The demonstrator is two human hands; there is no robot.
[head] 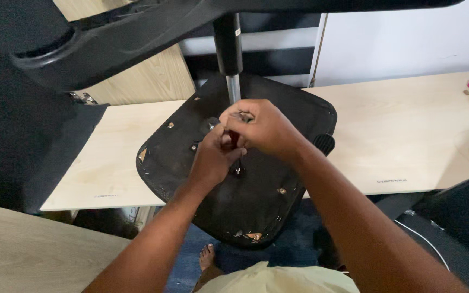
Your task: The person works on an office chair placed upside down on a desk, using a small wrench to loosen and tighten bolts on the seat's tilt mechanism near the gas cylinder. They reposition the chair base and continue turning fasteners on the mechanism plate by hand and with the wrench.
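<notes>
1. Leftmost, left hand [211,159] is curled shut around a red-handled tool [234,139], only partly visible.
2. Under both hands lies the upturned black chair seat [256,201], resting on a pale wooden board [408,135].
3. Right hand [260,127] is pinched closed on the tool's top, beside the metal post [233,87].

There is just one camera, worn on the person's head. It looks steeply down and a bit forward, very close to the two hands in the middle of the frame. A chair base fills the top left, right by the lens. Pale boards cross the middle.
</notes>
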